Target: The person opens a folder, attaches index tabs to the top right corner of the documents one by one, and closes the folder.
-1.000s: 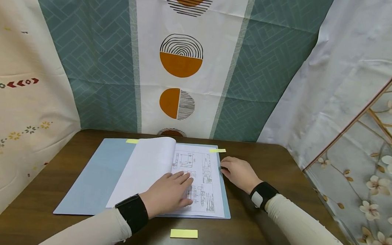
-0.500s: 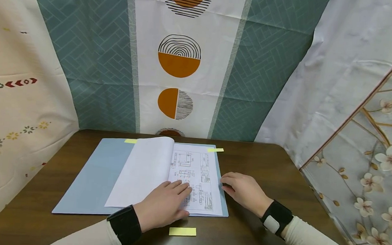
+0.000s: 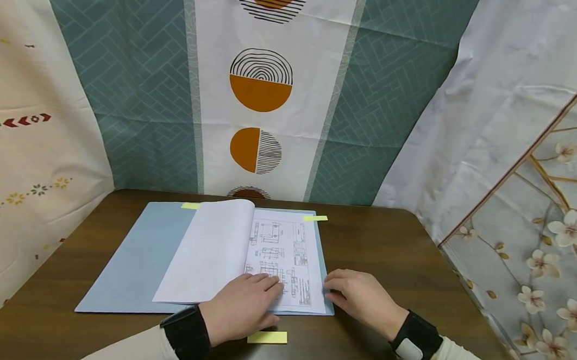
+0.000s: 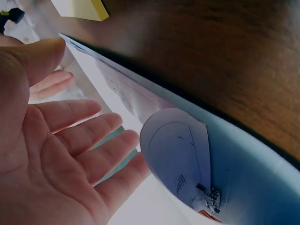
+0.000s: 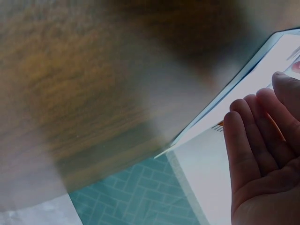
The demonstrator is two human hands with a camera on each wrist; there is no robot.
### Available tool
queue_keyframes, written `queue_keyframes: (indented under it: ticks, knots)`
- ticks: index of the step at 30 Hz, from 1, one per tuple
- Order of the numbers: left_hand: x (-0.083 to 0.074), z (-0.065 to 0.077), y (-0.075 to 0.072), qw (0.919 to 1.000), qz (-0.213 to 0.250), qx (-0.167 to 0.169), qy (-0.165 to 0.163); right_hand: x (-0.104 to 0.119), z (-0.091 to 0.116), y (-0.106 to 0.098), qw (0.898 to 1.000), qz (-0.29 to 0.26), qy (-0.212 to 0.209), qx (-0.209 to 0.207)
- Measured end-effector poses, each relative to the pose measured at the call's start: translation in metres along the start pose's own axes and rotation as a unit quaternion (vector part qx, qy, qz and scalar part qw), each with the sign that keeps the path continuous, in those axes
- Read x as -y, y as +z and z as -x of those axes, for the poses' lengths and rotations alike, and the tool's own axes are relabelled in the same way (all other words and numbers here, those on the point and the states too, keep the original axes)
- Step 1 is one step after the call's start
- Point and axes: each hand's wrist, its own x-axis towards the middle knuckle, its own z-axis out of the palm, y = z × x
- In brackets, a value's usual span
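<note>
A light blue folder (image 3: 112, 279) lies spread on the table, with a stack of papers in it. One sheet (image 3: 208, 252) is folded over to the left, its blank back up. Under it shows a page with a technical drawing (image 3: 290, 240). My left hand (image 3: 242, 311) lies over the lower part of this page with fingers extended; the left wrist view shows its palm holding nothing. Beside the folder's lower right edge is my right hand (image 3: 365, 301), fingers gently bent, nothing in them. A metal fastener (image 4: 210, 198) shows at the papers' bound side in the left wrist view.
A yellow sticky pad (image 3: 267, 337) lies on the brown table (image 3: 378, 239) in front of the folder. One yellow tab (image 3: 315, 218) sticks out at the drawing page's top right, another yellow tab (image 3: 191, 206) at the top left. Patterned curtains (image 3: 366, 97) stand behind.
My right hand has slid toward me along the folder's right edge. My left hand has also shifted toward me, down the drawing page, uncovering more of the drawing.
</note>
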Motion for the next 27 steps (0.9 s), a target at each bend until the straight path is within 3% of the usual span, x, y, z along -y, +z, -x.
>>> queue_keyframes:
  ticks: [9,18,27]
  knots:
    - [0.002,-0.005,0.0,0.9997,-0.011,-0.01,0.021,0.002,0.004,0.003,1.0,-0.004,-0.008,0.018]
    - [0.0,-0.013,0.003,0.9988,-0.036,-0.024,0.022,0.002,0.005,0.002,0.998,-0.008,-0.019,0.053]
    - [0.001,-0.018,0.01,0.9981,-0.05,-0.032,0.013,-0.001,0.004,0.004,0.998,-0.023,-0.028,0.044]
